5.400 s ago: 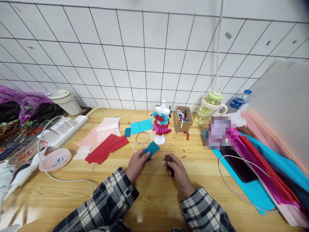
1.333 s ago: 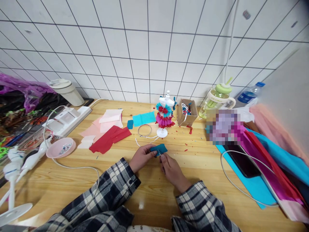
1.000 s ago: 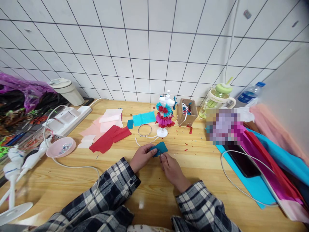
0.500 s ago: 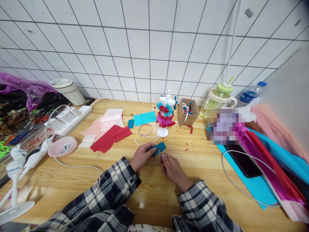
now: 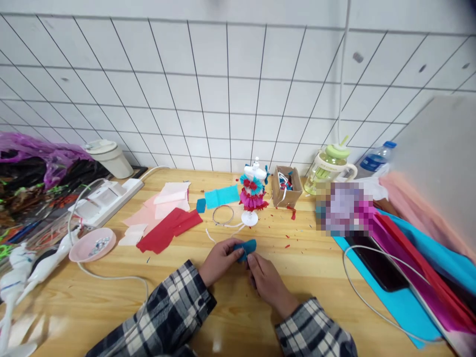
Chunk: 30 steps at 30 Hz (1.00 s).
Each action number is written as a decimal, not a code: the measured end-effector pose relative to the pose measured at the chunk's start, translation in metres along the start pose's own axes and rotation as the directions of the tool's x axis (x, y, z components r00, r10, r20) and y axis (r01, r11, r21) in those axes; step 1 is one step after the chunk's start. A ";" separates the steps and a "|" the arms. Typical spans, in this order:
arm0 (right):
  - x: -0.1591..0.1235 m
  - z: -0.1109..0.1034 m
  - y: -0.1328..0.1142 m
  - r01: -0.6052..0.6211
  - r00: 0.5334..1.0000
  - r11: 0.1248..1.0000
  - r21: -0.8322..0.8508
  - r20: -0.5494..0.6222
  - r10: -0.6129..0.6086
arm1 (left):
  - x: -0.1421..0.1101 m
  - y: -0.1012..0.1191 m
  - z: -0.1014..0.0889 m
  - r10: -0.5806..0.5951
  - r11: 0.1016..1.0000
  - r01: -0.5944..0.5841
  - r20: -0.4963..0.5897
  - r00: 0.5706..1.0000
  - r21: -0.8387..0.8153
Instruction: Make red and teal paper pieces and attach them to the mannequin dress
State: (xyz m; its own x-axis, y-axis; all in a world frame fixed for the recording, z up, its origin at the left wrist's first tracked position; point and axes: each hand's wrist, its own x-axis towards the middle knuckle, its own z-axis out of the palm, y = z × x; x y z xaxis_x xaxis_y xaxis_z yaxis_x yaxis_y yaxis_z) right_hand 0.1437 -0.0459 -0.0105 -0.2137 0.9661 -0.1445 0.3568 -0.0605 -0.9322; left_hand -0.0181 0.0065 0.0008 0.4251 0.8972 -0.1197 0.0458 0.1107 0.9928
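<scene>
My left hand (image 5: 217,261) and my right hand (image 5: 265,280) meet over the wooden table (image 5: 238,317), both pinching a small piece of teal crepe paper (image 5: 246,246). The left fingers close on its left edge, the right fingertips press its lower right side. What else the right hand may hold is hidden. Just beyond stands a small white mannequin (image 5: 252,197) dressed in teal, red and magenta paper ruffles, with a wire ring (image 5: 223,215) beside its base.
Red (image 5: 167,229), pink (image 5: 163,198) and teal (image 5: 222,196) paper pieces lie at left. A pink dish (image 5: 92,245), a power strip (image 5: 107,194) and a white cable (image 5: 111,275) are further left. A cardboard box (image 5: 285,185), a green bottle (image 5: 327,169), a phone (image 5: 377,262) and paper sheets (image 5: 416,277) sit right.
The right hand held a small dark tool apart from the paper; now both hands have closed together on the teal piece, which looks more folded. The view has tilted slightly.
</scene>
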 end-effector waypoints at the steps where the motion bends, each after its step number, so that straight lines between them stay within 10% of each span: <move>1: 0.001 0.001 0.001 0.013 1.000 1.000 -0.008 -0.009 -0.013 | 0.000 -0.001 -0.001 -0.003 1.000 0.003 0.004 1.000 0.004; 30: 0.000 0.002 -0.003 0.042 0.995 0.993 -0.109 -0.082 -0.051 | 0.000 -0.008 -0.001 0.008 0.990 -0.002 0.039 0.999 -0.140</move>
State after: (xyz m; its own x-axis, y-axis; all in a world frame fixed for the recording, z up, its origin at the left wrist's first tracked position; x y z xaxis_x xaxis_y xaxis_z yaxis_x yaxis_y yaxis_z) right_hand 0.1414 -0.0465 -0.0085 -0.1562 0.9853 -0.0692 0.4447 0.0076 -0.8956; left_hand -0.0196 0.0057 -0.0070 0.4607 0.8805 -0.1118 -0.0821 0.1677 0.9824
